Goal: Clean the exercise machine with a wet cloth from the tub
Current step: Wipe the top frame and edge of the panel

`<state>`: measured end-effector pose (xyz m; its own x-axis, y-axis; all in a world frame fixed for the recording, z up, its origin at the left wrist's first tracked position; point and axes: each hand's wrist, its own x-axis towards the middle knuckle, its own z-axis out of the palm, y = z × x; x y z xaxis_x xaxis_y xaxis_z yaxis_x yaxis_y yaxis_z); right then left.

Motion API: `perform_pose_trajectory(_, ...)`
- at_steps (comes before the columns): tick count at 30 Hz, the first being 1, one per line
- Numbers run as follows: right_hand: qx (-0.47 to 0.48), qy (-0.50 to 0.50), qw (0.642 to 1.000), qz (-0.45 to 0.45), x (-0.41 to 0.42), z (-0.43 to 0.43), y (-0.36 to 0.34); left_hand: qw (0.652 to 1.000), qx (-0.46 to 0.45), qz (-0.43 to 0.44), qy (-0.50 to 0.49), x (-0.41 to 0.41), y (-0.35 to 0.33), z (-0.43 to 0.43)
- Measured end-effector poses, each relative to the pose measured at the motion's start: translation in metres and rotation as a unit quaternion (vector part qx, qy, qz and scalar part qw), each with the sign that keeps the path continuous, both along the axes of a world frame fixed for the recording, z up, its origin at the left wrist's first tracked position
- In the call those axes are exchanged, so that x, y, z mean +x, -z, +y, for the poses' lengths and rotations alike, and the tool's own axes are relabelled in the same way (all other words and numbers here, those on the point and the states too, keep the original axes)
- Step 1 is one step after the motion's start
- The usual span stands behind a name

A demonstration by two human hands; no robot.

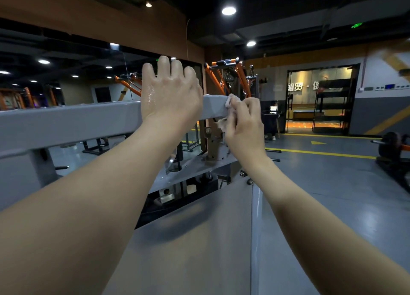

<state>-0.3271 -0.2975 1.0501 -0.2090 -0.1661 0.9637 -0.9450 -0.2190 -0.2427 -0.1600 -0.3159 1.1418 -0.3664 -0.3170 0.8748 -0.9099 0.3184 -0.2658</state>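
Grey exercise machine [199,239] fills the lower and left frame; its top beam [77,121] runs from the left edge to just right of centre, where it ends. Step in hand, judged: wiping, now at the beam's right end. Left hand [170,94], centre frame, lies over the beam with fingers close together and arched across the top edge. Fingertips are hidden behind, so a full clasp is not confirmed; it reads as a bracing hold. Back of that hand shows a wet sheen. Right hand [244,126], just right of centre, is bunched around a small pale cloth [233,100], thumb and fingers pinching it and pressing it against the beam's end. A loose fold of cloth hangs below the beam beside the palm. Tub not in view. Next move, judged: carry the cloth round the end face and underside, or down to the brown bracket [214,139] and plates [195,172] below. This calls for firm cloth contact and a steady left-hand brace. Edges and bolts there could snag the cloth.
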Motion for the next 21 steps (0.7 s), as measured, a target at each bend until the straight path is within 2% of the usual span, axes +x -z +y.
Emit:
perform_pose_trajectory(6, 0.104, 0.037, 0.989, -0.100, -0.031, 0.019, 0.031, 1.000, -0.017, 0.001, 0.017, 0.001, 0.000, 0.000)
perform_pose_trajectory(10, 0.171, -0.044, 0.969, -0.174, -0.035, 0.047, 0.030, 0.996, -0.035, -0.019, 0.076, 0.006, 0.000, 0.008)
perform_pose_trajectory(13, 0.203, -0.091, 0.958, -0.179, -0.028, 0.068, 0.035, 0.986, -0.039, -0.031, 0.161, 0.016, 0.007, 0.017)
perform_pose_trajectory(18, 0.205, -0.127, 0.952, -0.188, -0.029, 0.088, 0.053, 0.949, 0.077, -0.006, 0.305, 0.029, 0.056, 0.049)
perform_pose_trajectory(20, 0.213, -0.184, 0.920, -0.273, -0.032, 0.090, 0.060, 0.932, 0.181, 0.007, 0.314, 0.027, 0.083, 0.058)
perform_pose_trajectory(21, 0.215, -0.236, 0.885, -0.338, -0.032, 0.092, 0.062, 0.919, 0.236, 0.021, 0.314, 0.025, 0.095, 0.061)
